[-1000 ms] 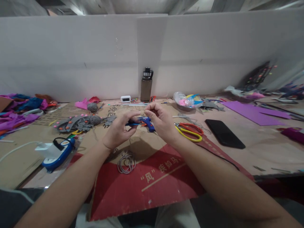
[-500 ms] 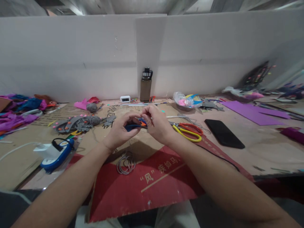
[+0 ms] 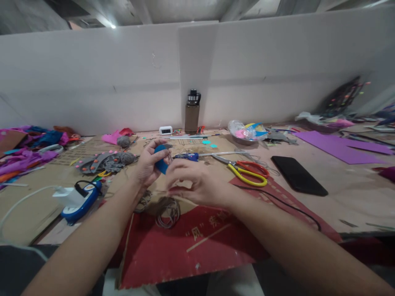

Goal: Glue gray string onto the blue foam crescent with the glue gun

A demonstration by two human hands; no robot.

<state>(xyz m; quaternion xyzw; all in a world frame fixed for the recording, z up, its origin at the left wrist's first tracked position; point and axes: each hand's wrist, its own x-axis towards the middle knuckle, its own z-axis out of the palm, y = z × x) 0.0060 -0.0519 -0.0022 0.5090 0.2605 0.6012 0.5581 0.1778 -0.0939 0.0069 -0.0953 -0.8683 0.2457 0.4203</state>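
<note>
My left hand (image 3: pixel 147 165) is closed on a flat blue piece with a curved edge (image 3: pixel 161 160), held upright above the cardboard. Just to its right, my right hand (image 3: pixel 202 183) has its fingers curled with the tips brought towards the thumb. Anything in that pinch is too small to make out. Below the hands lies a loose coil of grey cord (image 3: pixel 168 213), with a second coil (image 3: pixel 144 201) partly behind my left wrist. Beyond my right hand rests a blue tool, seemingly a glue gun (image 3: pixel 193 157). Scissors with red and yellow handles (image 3: pixel 249 174) lie to the right, blades parted.
Under my hands is red-and-brown cardboard (image 3: pixel 216 250). A black phone (image 3: pixel 298 174) and purple sheets (image 3: pixel 336 148) lie right. At left are a blue power strip (image 3: pixel 80 203) and a grey pinned piece (image 3: pixel 98 162). A bottle (image 3: pixel 192 113) stands by the wall.
My hands have come apart: the right one moved down towards me, and the left one turned so the blue piece shows more. The blue tool and small turquoise pieces behind are now uncovered.
</note>
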